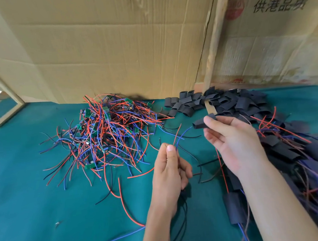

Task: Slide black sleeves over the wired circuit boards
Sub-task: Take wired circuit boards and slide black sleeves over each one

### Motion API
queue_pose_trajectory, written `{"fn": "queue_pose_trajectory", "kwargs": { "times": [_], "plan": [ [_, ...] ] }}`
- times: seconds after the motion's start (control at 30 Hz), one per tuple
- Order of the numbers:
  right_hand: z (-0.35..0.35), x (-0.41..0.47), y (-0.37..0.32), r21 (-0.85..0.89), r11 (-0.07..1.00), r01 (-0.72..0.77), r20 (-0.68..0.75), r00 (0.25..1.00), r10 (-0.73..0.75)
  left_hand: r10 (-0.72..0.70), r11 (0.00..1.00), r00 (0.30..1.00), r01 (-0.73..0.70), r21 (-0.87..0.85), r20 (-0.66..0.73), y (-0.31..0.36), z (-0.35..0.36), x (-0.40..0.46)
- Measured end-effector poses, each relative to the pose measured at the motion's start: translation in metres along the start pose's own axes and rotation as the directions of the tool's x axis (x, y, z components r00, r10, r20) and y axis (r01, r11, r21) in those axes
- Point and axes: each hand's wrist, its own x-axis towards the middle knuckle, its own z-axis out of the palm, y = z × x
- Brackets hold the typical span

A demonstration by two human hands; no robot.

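surface: teal cloth [28, 184] over the table | far: creased cardboard sheets [103, 49] standing upright | far right: printed cardboard box [279, 29] | left: pale wooden frame [7, 114]

A small assembly workshop: a green-covered bench [28, 184] heaped with wired circuit boards [107, 134] and black sleeves [227, 101] (cardboard sheets [103, 45] screen the back).
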Motion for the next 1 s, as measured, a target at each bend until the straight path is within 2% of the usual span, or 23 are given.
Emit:
{"fn": "queue_pose_trajectory", "kwargs": {
  "times": [0.07, 0.27, 0.57, 0.73, 0.87, 1.0],
  "plan": [
    [0.005, -0.001, 0.004, 0.039, 0.998, -0.040, 0.020, 0.999, 0.039, 0.002, 1.000, 1.000, -0.002, 0.010, 0.008, 0.000, 0.000, 0.000],
    [0.009, -0.002, 0.011, 0.042, 0.998, -0.040, -0.013, 0.999, 0.041, 0.013, 1.000, 0.999, -0.014, 0.010, 0.033, 0.001, -0.001, -0.001],
    [0.002, 0.001, 0.003, 0.084, 0.994, -0.072, 0.086, 0.994, 0.065, -0.024, 1.000, 0.996, 0.022, 0.022, 0.083, 0.006, 0.001, -0.002],
    [-0.004, 0.000, -0.001, -0.092, 0.989, -0.116, 0.218, 0.967, 0.133, -0.025, 0.999, 0.993, 0.023, 0.023, 0.118, 0.009, 0.001, -0.003],
    [-0.002, -0.004, 0.001, -0.280, 0.957, -0.079, 0.347, 0.921, 0.178, -0.069, 0.998, 0.994, 0.069, 0.000, 0.085, 0.008, 0.001, -0.001],
    [0.002, -0.008, 0.008, -0.418, 0.909, -0.012, 0.428, 0.879, 0.208, -0.132, 0.982, 0.987, 0.143, -0.120, 0.096, 0.004, -0.003, 0.002]
  ]
}}
